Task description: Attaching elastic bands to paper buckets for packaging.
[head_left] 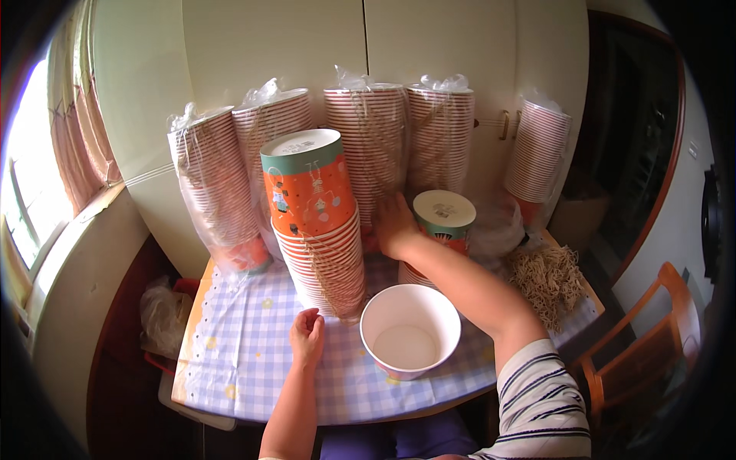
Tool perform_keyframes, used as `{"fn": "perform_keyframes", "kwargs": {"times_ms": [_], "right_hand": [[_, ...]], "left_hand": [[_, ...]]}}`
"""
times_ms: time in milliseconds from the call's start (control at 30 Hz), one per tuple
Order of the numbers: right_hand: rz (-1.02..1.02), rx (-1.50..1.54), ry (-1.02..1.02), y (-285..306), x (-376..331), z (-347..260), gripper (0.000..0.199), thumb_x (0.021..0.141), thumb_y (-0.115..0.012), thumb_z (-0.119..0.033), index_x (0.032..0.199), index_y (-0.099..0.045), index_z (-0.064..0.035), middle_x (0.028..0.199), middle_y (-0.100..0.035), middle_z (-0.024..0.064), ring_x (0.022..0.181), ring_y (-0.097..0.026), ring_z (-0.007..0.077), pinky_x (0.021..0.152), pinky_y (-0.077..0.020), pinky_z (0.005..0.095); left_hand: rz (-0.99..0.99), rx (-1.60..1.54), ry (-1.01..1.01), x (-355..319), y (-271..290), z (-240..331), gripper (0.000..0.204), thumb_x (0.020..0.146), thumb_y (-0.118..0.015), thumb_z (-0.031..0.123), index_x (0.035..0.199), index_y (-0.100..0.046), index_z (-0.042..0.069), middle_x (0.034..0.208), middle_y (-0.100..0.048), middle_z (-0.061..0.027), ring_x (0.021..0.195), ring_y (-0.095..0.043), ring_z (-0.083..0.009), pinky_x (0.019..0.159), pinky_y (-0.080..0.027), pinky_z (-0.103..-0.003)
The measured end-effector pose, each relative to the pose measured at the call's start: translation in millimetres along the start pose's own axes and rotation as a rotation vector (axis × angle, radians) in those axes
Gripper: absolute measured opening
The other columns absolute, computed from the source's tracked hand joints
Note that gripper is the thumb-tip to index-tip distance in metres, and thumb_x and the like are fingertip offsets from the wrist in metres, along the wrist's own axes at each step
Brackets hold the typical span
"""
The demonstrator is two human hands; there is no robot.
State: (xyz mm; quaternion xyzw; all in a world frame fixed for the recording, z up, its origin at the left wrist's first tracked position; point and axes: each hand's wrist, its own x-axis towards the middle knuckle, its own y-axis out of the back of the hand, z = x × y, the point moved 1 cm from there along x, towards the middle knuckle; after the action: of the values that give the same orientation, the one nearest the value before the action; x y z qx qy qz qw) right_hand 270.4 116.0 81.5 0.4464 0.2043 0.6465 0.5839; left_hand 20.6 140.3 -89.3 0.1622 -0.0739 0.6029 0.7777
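Note:
My left hand [307, 337] is beside the base of a tall stack of upside-down paper tubs [318, 253], its fingers curled in with nothing visible in them. The top tub is orange and green with a pale base, and tan netting [337, 284] hangs over the white rims. My right hand [396, 228] reaches past that stack, against the lower part of a plastic-wrapped tub stack [366, 146]; shade hides its fingertips. Under my right forearm is a shorter upside-down tub stack [445, 211]. An upright white tub [410, 330] stands in front, between my arms.
More plastic-wrapped tub stacks [211, 184] line the back of the table, with one [539, 149] at the far right. A heap of tan netting [546, 284] lies at the right. The checked tablecloth [245, 345] covers the table. A wooden chair [636, 337] stands at the right.

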Motion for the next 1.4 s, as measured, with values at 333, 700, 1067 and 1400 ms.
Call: {"fn": "perform_keyframes", "kwargs": {"times_ms": [333,700,1067,1400], "right_hand": [[0.435,0.414,-0.1,39.7,37.1,50.5,0.042,0.075,-0.051,-0.007,0.117,-0.052,0.0012,0.137,-0.034,0.0232,0.118,-0.041,0.0388,0.1,-0.0304,0.0461],[0.643,0.367,-0.2,58.5,5.7,80.7,0.059,0.073,-0.055,-0.009,0.128,-0.039,0.0046,0.137,-0.028,0.0272,0.117,-0.038,0.0373,0.102,-0.0297,0.0453],[0.307,0.187,-0.005,22.4,-25.3,39.0,0.018,0.07,-0.059,-0.009,0.086,-0.066,-0.0046,0.092,-0.055,0.0164,0.096,-0.049,0.0311,0.1,-0.0302,0.0477],[0.719,0.75,-0.134,51.7,-151.4,56.3,0.01,0.07,-0.067,-0.006,0.068,-0.057,-0.0058,0.073,-0.054,0.0085,0.072,-0.054,0.0279,0.064,-0.0451,0.0387]], "left_hand": [[-0.002,-0.027,0.023,0.0,2.3,-9.1,0.019,0.081,-0.06,0.008,0.098,-0.06,-0.001,0.079,-0.064,-0.0043,0.07,-0.058,-0.0089,0.067,-0.048,-0.023],[0.021,0.018,-0.013,2.5,-6.1,-9.7,0.02,0.081,-0.061,0.009,0.098,-0.061,-0.001,0.081,-0.065,-0.0069,0.071,-0.06,-0.0122,0.068,-0.048,-0.025],[-0.014,-0.001,-0.013,2.8,-6.0,-5.2,0.02,0.083,-0.059,0.007,0.1,-0.059,-0.003,0.083,-0.064,-0.0045,0.074,-0.057,-0.0089,0.068,-0.047,-0.023],[0.031,0.059,-0.052,-0.2,-1.5,-8.9,0.02,0.08,-0.061,0.01,0.097,-0.062,-0.001,0.082,-0.066,-0.0095,0.072,-0.062,-0.0146,0.07,-0.049,-0.027]]}}
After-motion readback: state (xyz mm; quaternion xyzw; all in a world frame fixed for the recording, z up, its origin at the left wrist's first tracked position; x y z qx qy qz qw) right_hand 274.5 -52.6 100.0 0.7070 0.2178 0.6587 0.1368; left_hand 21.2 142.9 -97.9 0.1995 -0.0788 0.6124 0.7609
